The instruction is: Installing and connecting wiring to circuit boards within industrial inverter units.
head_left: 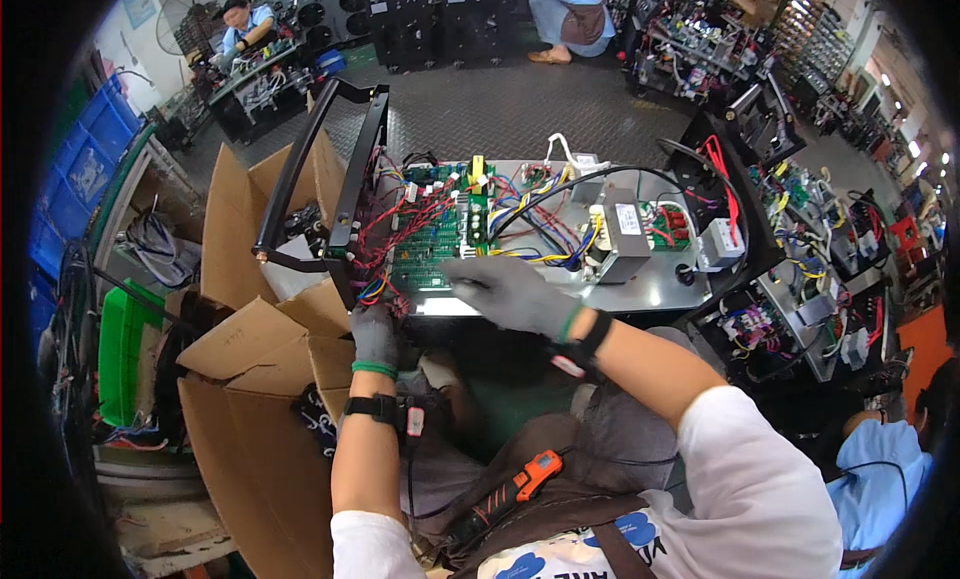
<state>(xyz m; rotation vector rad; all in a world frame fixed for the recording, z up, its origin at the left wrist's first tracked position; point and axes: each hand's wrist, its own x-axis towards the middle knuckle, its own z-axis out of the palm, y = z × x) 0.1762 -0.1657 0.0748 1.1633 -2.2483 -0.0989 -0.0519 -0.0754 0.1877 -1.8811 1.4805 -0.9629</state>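
An uncovered electrical unit lies in front of me on a metal chassis, with a black handled front panel at its left end. My left hand, in a grey glove, is at the panel's near lower corner beside a wire bundle; its fingertips are hidden. My right hand, also gloved, hovers over the near edge of the green circuit board, its fingers curled together. Whatever they pinch is too small to make out. Red wires spread over the board, and a boxy transformer stands to the right.
An open cardboard box with parts inside stands at my left, beside a green bin. An orange and black power tool rests on my lap. More opened units are at the right, near a co-worker's blue sleeve.
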